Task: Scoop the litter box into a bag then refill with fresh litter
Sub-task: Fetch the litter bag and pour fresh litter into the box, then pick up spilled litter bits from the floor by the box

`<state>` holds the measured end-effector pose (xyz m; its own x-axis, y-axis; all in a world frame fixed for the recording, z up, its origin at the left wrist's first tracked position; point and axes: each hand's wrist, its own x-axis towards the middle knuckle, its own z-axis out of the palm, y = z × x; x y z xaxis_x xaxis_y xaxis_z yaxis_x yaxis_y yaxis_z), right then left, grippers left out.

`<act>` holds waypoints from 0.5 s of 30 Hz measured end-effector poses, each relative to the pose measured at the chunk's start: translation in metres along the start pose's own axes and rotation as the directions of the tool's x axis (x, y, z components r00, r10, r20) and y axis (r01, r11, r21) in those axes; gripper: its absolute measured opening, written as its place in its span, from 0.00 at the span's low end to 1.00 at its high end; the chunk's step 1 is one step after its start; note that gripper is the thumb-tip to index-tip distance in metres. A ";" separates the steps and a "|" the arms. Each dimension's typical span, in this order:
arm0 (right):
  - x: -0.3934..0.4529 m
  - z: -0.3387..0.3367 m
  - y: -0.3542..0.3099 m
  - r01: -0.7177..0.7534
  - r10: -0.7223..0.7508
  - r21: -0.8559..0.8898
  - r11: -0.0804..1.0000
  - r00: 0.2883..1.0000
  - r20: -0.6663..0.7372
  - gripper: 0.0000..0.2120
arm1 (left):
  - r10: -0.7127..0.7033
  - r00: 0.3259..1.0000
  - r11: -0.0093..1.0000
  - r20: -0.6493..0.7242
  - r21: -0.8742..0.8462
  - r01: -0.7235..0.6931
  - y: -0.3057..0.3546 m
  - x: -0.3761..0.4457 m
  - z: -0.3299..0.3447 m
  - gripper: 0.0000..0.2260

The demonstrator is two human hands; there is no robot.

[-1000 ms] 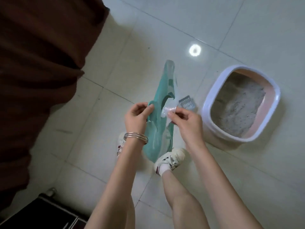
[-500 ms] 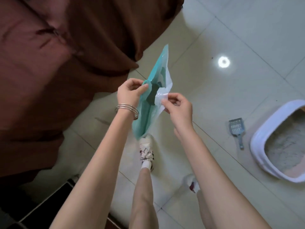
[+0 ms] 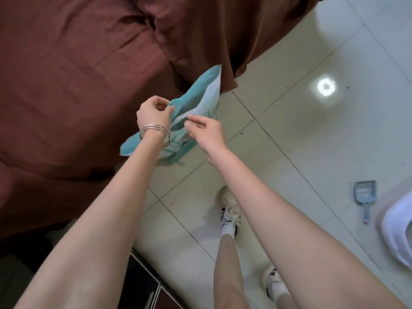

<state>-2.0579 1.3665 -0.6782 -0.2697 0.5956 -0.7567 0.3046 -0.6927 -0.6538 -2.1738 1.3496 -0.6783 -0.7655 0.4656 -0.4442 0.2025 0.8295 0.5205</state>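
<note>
A teal and white plastic bag hangs in front of me, held up between both hands. My left hand, with metal bangles on the wrist, pinches the bag's teal edge. My right hand pinches the white edge beside it, so the two sides are pulled slightly apart. A grey-blue slotted litter scoop lies on the tiled floor at the right. Only the white rim of the litter box shows at the right edge; its litter is out of view.
A brown bedspread fills the upper left and hangs down over the pale floor tiles. A dark cabinet stands at the bottom left. My feet in white sneakers stand on the tiles below the bag.
The view has swung left, toward the bed, so the litter box slid to the right edge. Both hands kept pinching the bag, which has spread wider and tilted.
</note>
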 end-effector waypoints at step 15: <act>-0.086 -0.071 -0.048 0.207 -0.208 0.028 0.978 0.975 0.083 0.20 | 0.212 0.969 0.920 0.129 -0.361 -0.154 0.030 -0.078 -0.044 0.12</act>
<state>-1.9843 1.3769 -0.5822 -0.4020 0.6911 -0.6007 0.2166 -0.5656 -0.7957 -2.1350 1.3245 -0.5962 -0.6200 0.6668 -0.4135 0.0835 0.5801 0.8102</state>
